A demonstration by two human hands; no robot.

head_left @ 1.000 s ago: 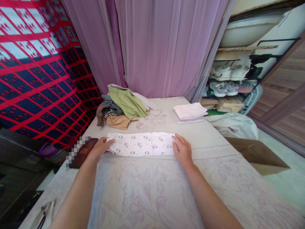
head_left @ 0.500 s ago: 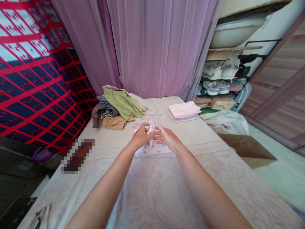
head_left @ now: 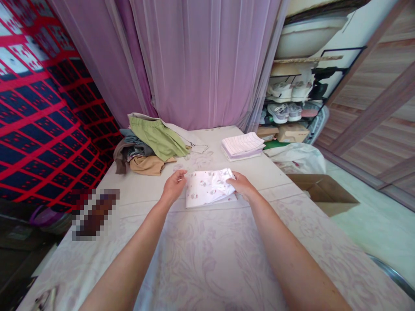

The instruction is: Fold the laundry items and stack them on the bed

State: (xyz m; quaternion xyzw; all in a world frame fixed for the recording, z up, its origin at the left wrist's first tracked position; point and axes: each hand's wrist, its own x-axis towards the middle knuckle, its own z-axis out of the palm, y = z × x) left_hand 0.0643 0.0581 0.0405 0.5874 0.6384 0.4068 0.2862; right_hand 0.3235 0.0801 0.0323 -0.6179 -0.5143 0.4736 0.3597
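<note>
A white garment (head_left: 207, 186) with a small scattered print lies folded into a flat rectangle on the bed. My right hand (head_left: 241, 185) has its right end between thumb and fingers, and that end is slightly raised with another layer showing below. Just off the left edge is my left hand (head_left: 175, 185), fingers loosely bent and apart, holding nothing. Beyond my right hand rests a neat stack of folded cloths (head_left: 243, 146), a striped one on top.
Green shorts (head_left: 158, 137) top a loose heap of clothes at the back left, with a tan garment (head_left: 147, 165) beside them. Right of the bed, an open cardboard box (head_left: 324, 190) stands on the floor near a shoe rack (head_left: 288, 112). Purple curtains (head_left: 207, 65) hang behind.
The white garment was bunched in my left hand; now it lies flat and folded. My hands have moved apart, the left letting go and the right taking the garment's right end. The view has shifted slightly.
</note>
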